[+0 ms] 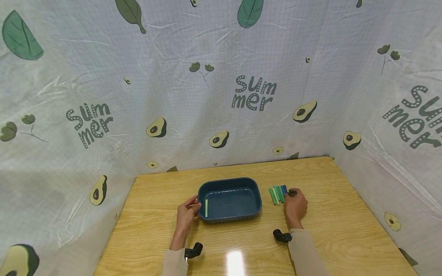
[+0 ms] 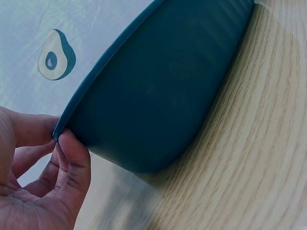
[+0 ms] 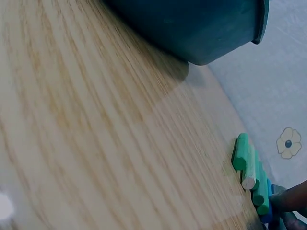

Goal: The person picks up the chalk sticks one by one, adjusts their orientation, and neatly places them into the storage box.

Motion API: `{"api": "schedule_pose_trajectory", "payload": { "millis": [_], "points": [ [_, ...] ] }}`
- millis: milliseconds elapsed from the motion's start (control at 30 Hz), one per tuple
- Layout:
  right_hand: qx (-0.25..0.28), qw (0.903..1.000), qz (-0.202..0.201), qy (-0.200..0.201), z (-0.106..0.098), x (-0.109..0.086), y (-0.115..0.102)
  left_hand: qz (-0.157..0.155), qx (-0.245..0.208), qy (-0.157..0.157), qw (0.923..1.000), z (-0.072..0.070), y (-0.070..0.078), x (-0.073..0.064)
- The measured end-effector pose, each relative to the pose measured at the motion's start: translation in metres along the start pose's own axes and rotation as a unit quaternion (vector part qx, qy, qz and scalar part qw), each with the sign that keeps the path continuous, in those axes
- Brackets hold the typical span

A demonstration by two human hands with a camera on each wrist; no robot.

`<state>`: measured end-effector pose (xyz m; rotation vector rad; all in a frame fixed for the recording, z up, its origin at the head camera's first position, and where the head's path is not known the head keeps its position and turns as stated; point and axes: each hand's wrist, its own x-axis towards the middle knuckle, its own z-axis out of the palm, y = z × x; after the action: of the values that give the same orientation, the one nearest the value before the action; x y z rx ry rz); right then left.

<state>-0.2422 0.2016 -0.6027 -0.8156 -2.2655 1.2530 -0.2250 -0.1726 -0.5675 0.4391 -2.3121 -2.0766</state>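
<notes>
My left hand (image 1: 186, 214) pinches the left rim of a dark blue rectangular basin (image 1: 229, 220) between thumb and fingers; the left wrist view shows this grip on the rim (image 2: 96, 72). Inside the basin, near its left wall, lies a pale green stick (image 1: 206, 208), crayon-like or chalk-like. To the basin's right, several short sticks lie side by side, among them a green stick (image 1: 272, 196) and a blue stick (image 1: 283, 190). At the row's right end, my right hand (image 1: 296, 205) has curled fingers at a dark stick (image 1: 285, 188); its fingers partly hide it, and their grip is unclear.
The wooden table (image 1: 331, 230) ends at the back and right against a pale patterned sheet (image 1: 207, 99). A black wrist camera (image 1: 194, 250) sits on the left wrist and another black camera (image 1: 282, 236) on the right.
</notes>
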Motion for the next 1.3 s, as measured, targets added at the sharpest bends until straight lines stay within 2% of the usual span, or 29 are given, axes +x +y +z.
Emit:
{"api": "schedule_pose_trajectory", "payload": {
  "millis": [200,500,667,900,1133,1300],
  "points": [
    [0.015,0.9998,-0.01,0.0,-0.001,0.0,-0.001,0.005,-0.004,0.003,1.0,0.0,0.001,0.0],
    [0.022,0.9997,-0.003,-0.003,-0.006,0.0,-0.001,0.018,-0.011,-0.008,0.9998,-0.001,-0.003,-0.001],
    [0.043,0.9989,0.011,-0.011,-0.011,0.002,-0.001,0.017,-0.009,-0.009,0.9998,-0.002,-0.003,-0.002],
    [0.086,0.9944,0.022,-0.056,-0.024,0.004,-0.008,0.018,-0.007,-0.01,0.9998,-0.003,-0.001,-0.002],
    [0.081,0.992,0.01,-0.097,-0.036,0.005,-0.017,0.011,-0.01,-0.023,0.9996,-0.005,-0.001,-0.002],
    [0.119,0.9824,0.02,-0.143,-0.044,0.006,-0.023,0.009,-0.011,-0.021,0.9997,-0.004,-0.001,-0.002]
  ]
}}
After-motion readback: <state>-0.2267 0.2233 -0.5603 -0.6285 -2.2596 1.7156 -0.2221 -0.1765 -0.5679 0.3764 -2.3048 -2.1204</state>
